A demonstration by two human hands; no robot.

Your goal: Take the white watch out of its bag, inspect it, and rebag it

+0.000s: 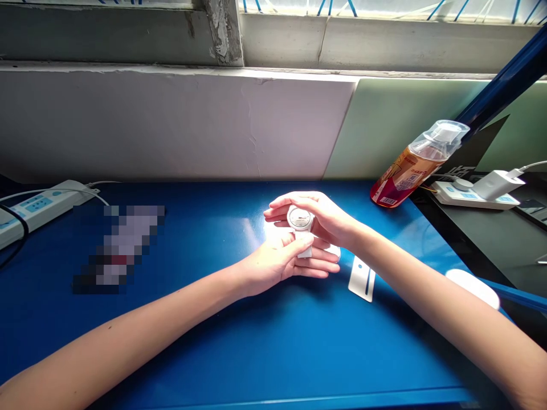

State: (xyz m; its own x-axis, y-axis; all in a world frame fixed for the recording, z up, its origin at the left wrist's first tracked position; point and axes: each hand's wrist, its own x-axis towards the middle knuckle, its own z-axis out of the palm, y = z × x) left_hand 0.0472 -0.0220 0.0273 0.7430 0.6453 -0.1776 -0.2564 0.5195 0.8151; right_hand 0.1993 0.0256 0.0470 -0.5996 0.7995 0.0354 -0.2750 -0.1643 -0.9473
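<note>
A white wristwatch (pixel 299 218) with a round dial is held up over the middle of the blue table. My left hand (pixel 287 257) is closed on its lower strap, the thumb pressed on the front and the other fingers reaching out behind. From the right, my right hand (pixel 325 216) curves around the watch head, with its fingers passing behind the case and their tips showing to the left. Part of the strap is hidden among the fingers. Close to my right forearm lies a flat white slotted piece (pixel 362 279).
A capped orange-red bottle (pixel 412 168) leans at the back right. Power strips sit at the left (pixel 43 208) and right (pixel 474 193). A pixelated object (pixel 128 245) lies on the blue table (pixel 256 353). My right forearm partly covers a white rounded object (pixel 472 287).
</note>
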